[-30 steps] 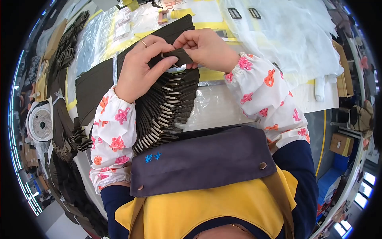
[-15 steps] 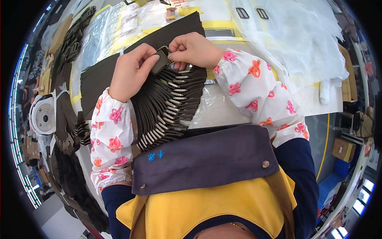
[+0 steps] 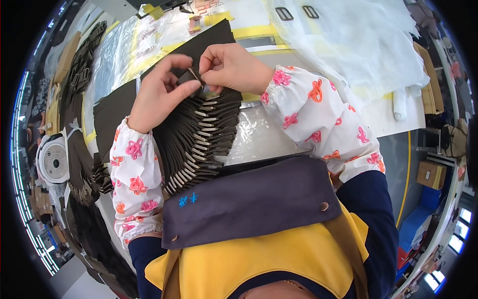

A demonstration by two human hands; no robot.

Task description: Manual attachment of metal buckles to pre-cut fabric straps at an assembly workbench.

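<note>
Both hands are over a fanned pile of dark brown webbing straps [image 3: 179, 132] whose ends carry pale metallic edges. Between the hands, the folded end of one dark strap [image 3: 186, 76] stands up from the pile, with a thin light edge showing. My left hand [image 3: 158, 92] is open beside it, thumb and index finger apart around the fold. On the other side my right hand [image 3: 230, 67] is closed, its thumb and fingertips pinching the strap's end; any small part inside the pinch is hidden.
Two dark slide buckles [image 3: 298, 13] lie on white sheeting [image 3: 348, 55] at the right. More dark buckles [image 3: 84, 74] are heaped at the far left, near a white fan [image 3: 53, 158]. Yellow tape [image 3: 254, 32] and clear plastic [image 3: 117, 65] cover parts of the table.
My left fingers have spread from their pinch on the strap end. The dark rectangular frame seen earlier between the hands is now mostly hidden. The view has shifted slightly.
</note>
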